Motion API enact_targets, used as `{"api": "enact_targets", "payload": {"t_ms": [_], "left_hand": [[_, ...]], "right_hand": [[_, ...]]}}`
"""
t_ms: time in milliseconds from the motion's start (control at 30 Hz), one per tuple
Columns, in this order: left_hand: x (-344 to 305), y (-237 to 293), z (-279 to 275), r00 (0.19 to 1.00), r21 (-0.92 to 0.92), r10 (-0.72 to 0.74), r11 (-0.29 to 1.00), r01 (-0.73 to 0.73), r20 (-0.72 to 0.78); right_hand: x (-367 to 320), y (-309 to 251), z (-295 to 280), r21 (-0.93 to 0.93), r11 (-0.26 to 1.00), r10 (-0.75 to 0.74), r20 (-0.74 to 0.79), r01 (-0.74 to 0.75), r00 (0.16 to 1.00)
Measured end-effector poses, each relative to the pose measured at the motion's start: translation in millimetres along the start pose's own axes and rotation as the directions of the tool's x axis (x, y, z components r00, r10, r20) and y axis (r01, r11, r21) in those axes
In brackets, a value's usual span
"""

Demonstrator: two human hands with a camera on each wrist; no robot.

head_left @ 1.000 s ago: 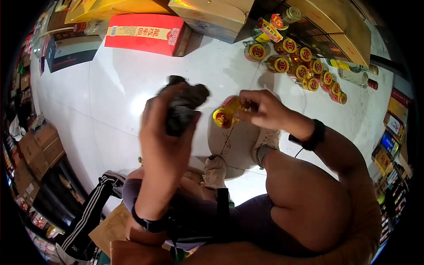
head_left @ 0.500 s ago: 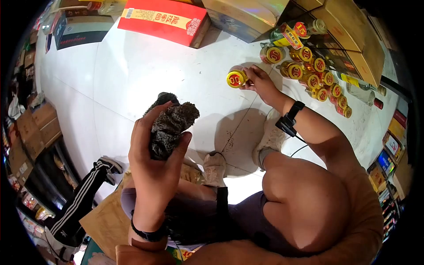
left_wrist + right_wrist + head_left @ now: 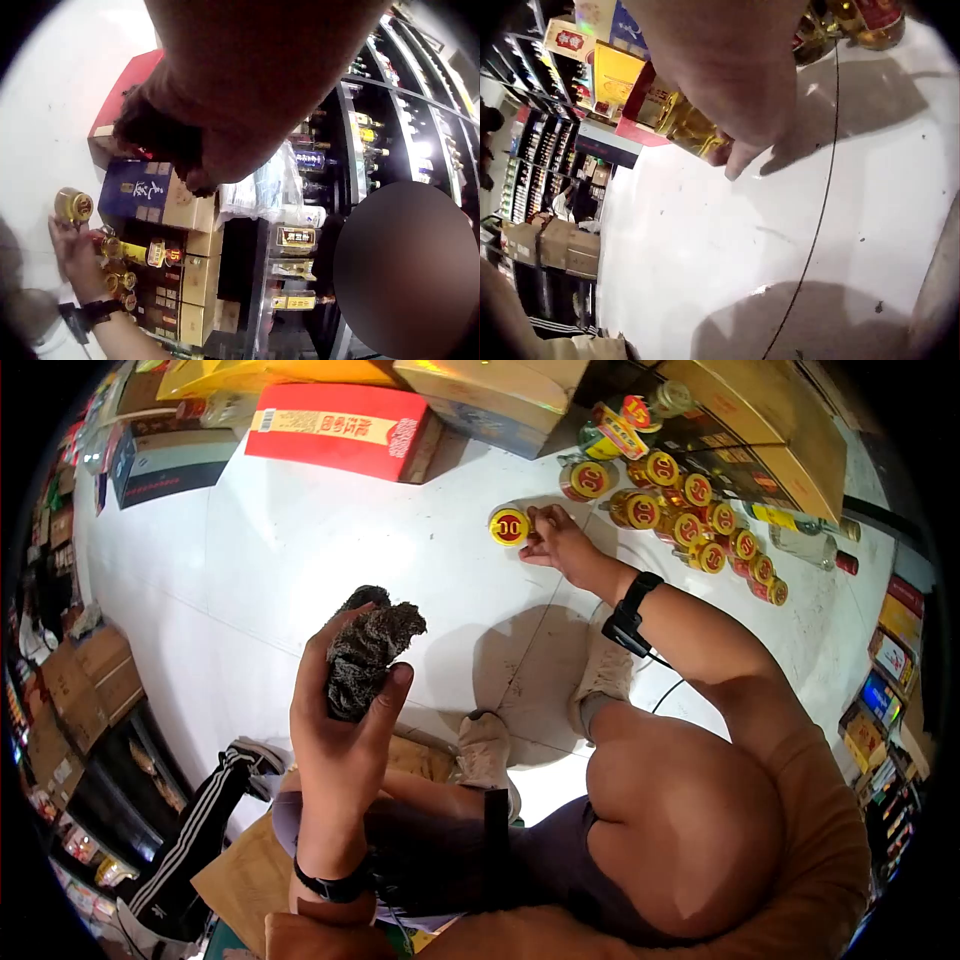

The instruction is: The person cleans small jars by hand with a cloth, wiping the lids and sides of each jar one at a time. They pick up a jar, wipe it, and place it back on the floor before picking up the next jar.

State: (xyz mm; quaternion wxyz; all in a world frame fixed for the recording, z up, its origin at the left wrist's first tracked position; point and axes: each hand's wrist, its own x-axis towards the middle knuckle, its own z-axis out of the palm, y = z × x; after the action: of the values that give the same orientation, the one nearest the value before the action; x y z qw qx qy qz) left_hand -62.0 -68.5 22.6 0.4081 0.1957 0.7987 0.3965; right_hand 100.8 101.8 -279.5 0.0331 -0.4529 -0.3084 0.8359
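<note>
In the head view my left hand [image 3: 340, 745] grips a crumpled dark grey cloth [image 3: 365, 665], held above the floor between fingers and thumb. My right hand [image 3: 568, 548] is stretched out over the white floor [image 3: 440, 560], its fingers at the side of a small glass jar [image 3: 509, 527] with a yellow lid and a red disc on top. In the right wrist view the amber-looking jar [image 3: 694, 135] is pinched at its lower end by the fingertips. Right of this hand stands a cluster of similar yellow-lidded jars [image 3: 690, 530].
Behind lie a red box [image 3: 335, 430], a dark box [image 3: 170, 465] and large cartons [image 3: 490, 405]. Bottles [image 3: 805, 545] lie near a gold carton [image 3: 790, 455] at the right. My shoes [image 3: 485, 750] are planted near the middle. Shelves of bottles [image 3: 367, 135] show in the left wrist view.
My right hand has carried the jar from near my body forward, then a little left, away from the cluster. My left hand with the cloth has drawn back slightly to the left.
</note>
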Motion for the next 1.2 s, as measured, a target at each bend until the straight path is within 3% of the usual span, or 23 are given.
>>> {"api": "enact_targets", "payload": {"t_ms": [33,100,133,167,233,267,300,367,400,433,500,567,633,700,767,867,967,1033,1100,1167,1200], "left_hand": [[1,-2,1,1.0,-0.012,-0.012,1.0,0.012,0.015],[1,-3,3,0.999,0.003,-0.016,1.0,0.016,0.032],[2,-3,4,0.999,0.02,-0.025,1.0,0.024,0.038],[1,-1,5,0.999,0.024,-0.019,1.0,0.018,0.046],[0,3,7,0.997,-0.007,-0.036,0.999,0.037,0.061],[-1,1,8,0.997,-0.01,-0.038,0.999,0.038,0.065],[-1,0,8,0.997,-0.011,-0.036,0.999,0.037,0.07],[-3,-1,8,0.991,-0.073,-0.056,0.995,0.065,0.125],[-5,-1,9,0.99,-0.073,-0.055,0.995,0.065,0.129],[-6,0,9,0.987,-0.084,-0.067,0.993,0.08,0.143],[-9,0,8,0.985,-0.088,-0.079,0.992,0.093,0.153],[-10,-5,5,0.985,-0.113,-0.059,0.991,0.078,0.162],[-7,-10,3,0.989,-0.131,-0.044,0.989,0.062,0.141],[-4,-17,-1,0.985,-0.135,-0.127,0.981,0.142,0.115],[-5,-16,-4,0.982,-0.17,-0.153,0.971,0.17,0.11],[-8,-14,-6,0.982,-0.19,-0.159,0.966,0.177,0.105],[-10,-14,-7,0.982,-0.221,-0.146,0.96,0.169,0.118],[-7,-10,-7,0.977,-0.265,-0.147,0.946,0.185,0.156],[-4,-5,-6,0.906,-0.549,-0.352,0.722,0.422,0.234],[3,-11,-6,0.891,-0.598,-0.33,0.661,0.454,0.312],[6,-8,-3,0.877,-0.646,-0.315,0.594,0.48,0.362]], "right_hand": [[8,11,-11,0.003,1.0,-0.005,-0.012,0.005,1.0],[32,40,-38,-0.46,0.858,-0.235,0.044,0.229,0.971],[16,30,-37,-0.759,0.523,-0.451,0.139,0.387,0.882],[-5,13,-27,-0.758,0.525,-0.458,0.132,0.387,0.879],[-51,-35,-4,-0.929,0.011,-0.709,0.254,0.371,0.657],[-67,-57,1,-0.919,-0.005,-0.699,0.286,0.395,0.656],[-78,-74,3,-0.907,-0.17,-0.723,0.381,0.385,0.577],[-67,-87,-10,-0.882,-0.348,-0.716,0.469,0.319,0.517],[-64,-89,-12,-0.894,-0.341,-0.655,0.448,0.29,0.608],[-59,-89,-16,-0.895,-0.34,-0.657,0.446,0.288,0.608],[-48,-86,-22,-0.794,-0.602,-0.504,0.46,0.085,0.731],[-42,-90,-24,-0.791,-0.607,-0.495,0.451,0.076,0.743],[-36,-97,-27,-0.855,-0.505,-0.378,0.344,0.12,0.86],[-27,-100,-26,-0.834,-0.536,-0.353,0.359,0.127,0.864],[-22,-101,-22,-0.897,-0.425,-0.292,0.263,0.122,0.92],[-18,-105,-22,-0.912,-0.378,-0.266,0.271,0.159,0.925],[-19,-108,-19,-0.94,-0.294,-0.312,0.267,0.175,0.912],[-49,-115,-14,-0.939,-0.159,-0.424,0.345,0.306,0.837],[-82,-125,0,-0.954,-0.134,-0.46,0.298,0.266,0.837],[-111,-134,11,-0.892,0.053,-0.56,0.345,0.448,0.753],[-127,-138,20,-0.89,0.051,-0.557,0.351,0.452,0.753]]}}
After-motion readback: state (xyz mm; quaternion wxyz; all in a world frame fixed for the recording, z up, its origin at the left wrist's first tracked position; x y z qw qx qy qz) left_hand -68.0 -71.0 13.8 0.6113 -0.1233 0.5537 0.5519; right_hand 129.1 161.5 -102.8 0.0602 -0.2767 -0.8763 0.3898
